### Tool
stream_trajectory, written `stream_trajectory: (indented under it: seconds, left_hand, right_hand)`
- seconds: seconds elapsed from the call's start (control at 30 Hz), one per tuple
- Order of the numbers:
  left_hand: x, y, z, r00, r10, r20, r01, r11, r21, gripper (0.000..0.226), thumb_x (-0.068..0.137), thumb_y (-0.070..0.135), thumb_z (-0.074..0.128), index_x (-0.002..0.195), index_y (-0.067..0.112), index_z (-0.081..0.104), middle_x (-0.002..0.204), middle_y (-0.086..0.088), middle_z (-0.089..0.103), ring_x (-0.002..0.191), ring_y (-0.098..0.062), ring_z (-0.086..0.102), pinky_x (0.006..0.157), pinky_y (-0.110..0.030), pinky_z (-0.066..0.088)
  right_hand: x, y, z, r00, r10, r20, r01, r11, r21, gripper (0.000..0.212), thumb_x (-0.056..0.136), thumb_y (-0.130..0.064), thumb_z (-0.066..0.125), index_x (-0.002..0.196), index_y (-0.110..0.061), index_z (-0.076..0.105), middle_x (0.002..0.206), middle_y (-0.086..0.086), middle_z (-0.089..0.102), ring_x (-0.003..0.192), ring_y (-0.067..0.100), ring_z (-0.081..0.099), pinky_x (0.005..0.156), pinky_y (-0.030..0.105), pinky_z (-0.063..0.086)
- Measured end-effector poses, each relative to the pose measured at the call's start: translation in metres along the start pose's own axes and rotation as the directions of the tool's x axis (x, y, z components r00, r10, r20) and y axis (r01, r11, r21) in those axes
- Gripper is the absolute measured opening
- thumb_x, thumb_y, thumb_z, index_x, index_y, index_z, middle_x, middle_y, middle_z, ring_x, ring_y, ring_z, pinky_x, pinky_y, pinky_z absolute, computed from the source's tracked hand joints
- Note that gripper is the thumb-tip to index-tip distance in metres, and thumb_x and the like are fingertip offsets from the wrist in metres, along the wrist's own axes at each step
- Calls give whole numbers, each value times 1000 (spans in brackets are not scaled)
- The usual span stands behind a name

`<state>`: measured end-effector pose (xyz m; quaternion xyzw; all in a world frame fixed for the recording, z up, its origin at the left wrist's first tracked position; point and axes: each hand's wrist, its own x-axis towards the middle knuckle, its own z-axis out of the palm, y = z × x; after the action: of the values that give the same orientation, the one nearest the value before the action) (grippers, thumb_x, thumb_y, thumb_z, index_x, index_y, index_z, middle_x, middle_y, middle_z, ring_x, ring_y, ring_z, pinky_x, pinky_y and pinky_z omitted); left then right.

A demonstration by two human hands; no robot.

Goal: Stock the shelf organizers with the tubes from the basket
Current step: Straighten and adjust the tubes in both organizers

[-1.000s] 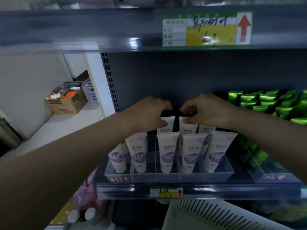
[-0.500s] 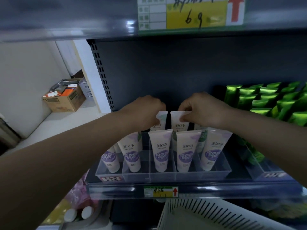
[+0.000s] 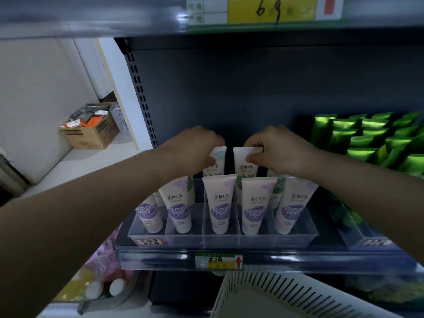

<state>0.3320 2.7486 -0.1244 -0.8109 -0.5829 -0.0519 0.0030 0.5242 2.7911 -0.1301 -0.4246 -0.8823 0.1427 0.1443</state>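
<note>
L hand (image 3: 195,145) and R hand (image 3: 280,150) are both up at the back row of the organizer (image 3: 220,241), which sits on the shelf (image 3: 160,258). L hand pinches the crimped top of the L tube (image 3: 218,160). Its fingers are curled in tight and the tips are hidden behind the knuckles. R hand grips the top of the R tube (image 3: 244,162), thumb under and fingers folded over the crimp. The two tubes stand upright, side by side w/ a narrow dark gap between them, not touching. Their lower halves are hidden by the front row (image 3: 221,203), so I can't tell if the caps are seated.

The front row is five tubes, cap down, one per compartment. The leftmost is partly covered by the L forearm. More tubes behind it show only as slivers.

The basket (image 3: 286,294) is below the shelf, cut off at the bottom edge, w/ its inside mostly out of view. The green packs (image 3: 378,143) at right run off frame. The tag (image 3: 263,10) overhead is cropped and reads prob. "69". The box (image 3: 91,131) is far left, contents blurred.
</note>
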Motion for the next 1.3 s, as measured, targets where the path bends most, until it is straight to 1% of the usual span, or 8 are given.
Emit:
stream_trajectory:
  seconds: [0.13,0.3,0.53,0.7,0.8,1.0,1.13,1.3]
  left_hand:
    - [-2,2,1,1000,0,-8,0,1000,19,22,85,13,60,107,14,62,98,-5,66,88,-20,59,67,-27,42]
    - [-4,3,-1,1000,-8,4,8,1000,24,31,85,14,61,115,18,60,106,-5,66,95,-21,59,77,-32,48]
    - [-12,4,-5,998,-31,-55,31,999,5,48,87,15,59,134,20,47,130,-2,56,113,-19,55,90,-27,45]
    - [-33,16,-12,971,29,-236,-39,999,-35,29,87,17,55,116,20,59,111,2,61,85,-11,56,74,-22,42]
    - [-44,27,-11,982,52,-180,-60,997,-41,20,88,24,54,105,20,63,102,3,65,84,-14,60,73,-27,47]
    - [-46,34,-13,995,9,-101,-20,994,-104,24,89,23,54,110,24,65,101,6,70,90,-13,64,80,-31,52]
    - [-49,32,-8,996,12,-89,-21,994,-107,23,92,35,49,104,26,66,96,7,70,86,-14,63,77,-33,51]
    - [-49,27,4,1000,11,0,-11,998,-60,30,83,42,61,111,31,61,103,9,67,88,-11,58,70,-24,41]
  right_hand:
    - [-1,1,-2,999,-18,49,19,1000,-11,19,84,-17,64,102,-20,71,95,-2,70,84,9,61,76,30,52]
    - [-5,0,-9,998,-54,-20,55,998,27,37,85,-21,65,122,-20,61,118,-4,64,105,6,57,91,20,42]
    - [-25,-5,-21,978,-124,-166,132,990,39,25,86,-17,64,111,-21,66,104,-9,67,92,0,58,84,14,45]
    - [-44,-10,-18,986,-144,-86,152,984,89,17,85,-24,64,102,-26,69,91,-16,66,82,-5,59,75,11,48]
    - [-49,-13,-13,989,-139,42,136,988,68,20,83,-32,65,103,-28,69,94,-19,66,84,-7,58,76,10,48]
    - [-51,-15,-4,986,-67,151,72,997,-31,13,82,-32,65,88,-22,71,81,-6,69,73,5,61,68,30,53]
    - [-52,-14,0,990,-58,125,61,998,-24,8,82,-28,64,81,-22,70,70,-8,63,67,1,57,55,20,44]
    - [-54,-14,3,988,-70,140,76,996,-39,5,82,-28,64,79,-33,64,70,-15,56,69,-3,51,54,16,37]
